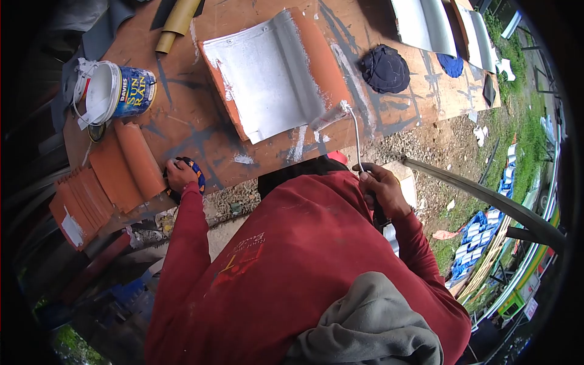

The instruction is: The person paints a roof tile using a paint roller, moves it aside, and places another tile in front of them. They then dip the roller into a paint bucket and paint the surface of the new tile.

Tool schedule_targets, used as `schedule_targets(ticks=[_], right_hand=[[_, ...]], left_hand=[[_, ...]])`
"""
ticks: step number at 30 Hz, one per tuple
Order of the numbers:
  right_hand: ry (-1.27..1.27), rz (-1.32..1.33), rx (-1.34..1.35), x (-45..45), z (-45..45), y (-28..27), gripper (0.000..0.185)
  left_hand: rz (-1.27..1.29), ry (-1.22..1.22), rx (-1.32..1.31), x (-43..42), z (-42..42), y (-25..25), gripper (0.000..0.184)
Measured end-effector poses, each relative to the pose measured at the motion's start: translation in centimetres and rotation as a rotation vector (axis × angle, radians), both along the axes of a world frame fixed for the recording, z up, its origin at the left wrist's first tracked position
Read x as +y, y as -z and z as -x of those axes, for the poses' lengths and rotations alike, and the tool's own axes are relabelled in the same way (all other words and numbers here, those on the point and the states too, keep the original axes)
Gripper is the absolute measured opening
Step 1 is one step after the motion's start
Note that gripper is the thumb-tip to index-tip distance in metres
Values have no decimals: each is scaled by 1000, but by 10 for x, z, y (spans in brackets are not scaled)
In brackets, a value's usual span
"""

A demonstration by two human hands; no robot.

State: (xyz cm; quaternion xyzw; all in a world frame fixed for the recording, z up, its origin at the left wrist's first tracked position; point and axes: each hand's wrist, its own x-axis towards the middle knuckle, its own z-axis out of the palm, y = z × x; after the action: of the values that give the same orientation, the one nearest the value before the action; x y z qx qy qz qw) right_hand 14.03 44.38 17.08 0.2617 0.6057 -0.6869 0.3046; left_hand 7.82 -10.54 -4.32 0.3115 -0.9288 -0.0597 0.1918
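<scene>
My right hand [386,191] grips a paint roller by its handle at the table's near edge. The white-smeared roller [331,116] touches the near right corner of a clay roof tile [261,79], whose upper face is mostly covered in white paint. Bare orange shows along the tile's side edges. My left hand [181,176] is closed on a bunched dark blue rag [196,172] with orange marks, at the table edge. Beside that hand lies an unpainted orange tile [135,161], with several more stacked tiles [78,204] to its left.
An open paint bucket [137,91] stands on the left of the wooden table [182,115]. A yellowish tube [178,24] lies at the back. Dark cloth [385,69], blue cloth [450,64] and white-painted tiles [426,27] are to the right. A metal pole [480,191] slants beside my right hand.
</scene>
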Motion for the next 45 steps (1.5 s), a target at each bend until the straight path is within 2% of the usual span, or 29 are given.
schedule_targets(ticks=[1,5,8,13,18,21,24,28,34,38,41,45], right_hand=[[-31,-29,17,-2,7,13,30],[67,161,119,-33,63,48,29],[77,110,185,-51,100,54,33],[6,36,167,-13,54,62,37],[-59,-76,28,18,-17,21,41],[-65,-88,19,15,-14,10,42],[-46,-53,56,2,11,20,41],[-12,-22,183,-23,86,44,36],[-60,-148,275,-67,213,32,32],[-63,-82,291,-75,273,31,33],[-81,-69,267,-66,270,30,30],[-69,-86,212,-55,211,25,29]], left_hand=[[-20,-2,1,1,2,-3,24],[-66,-13,-26,6,2,-10,25],[-39,10,-36,-3,0,-2,25],[-21,24,24,-3,1,1,25],[-29,13,-10,-4,0,1,24],[-24,15,0,-2,2,-2,24],[-22,12,8,3,1,-6,24],[-34,-4,-13,0,1,-3,25],[-27,24,63,3,1,-6,23],[-16,40,80,3,-2,-5,22],[-33,45,49,0,0,-3,22],[-24,44,17,1,-1,-4,22]])
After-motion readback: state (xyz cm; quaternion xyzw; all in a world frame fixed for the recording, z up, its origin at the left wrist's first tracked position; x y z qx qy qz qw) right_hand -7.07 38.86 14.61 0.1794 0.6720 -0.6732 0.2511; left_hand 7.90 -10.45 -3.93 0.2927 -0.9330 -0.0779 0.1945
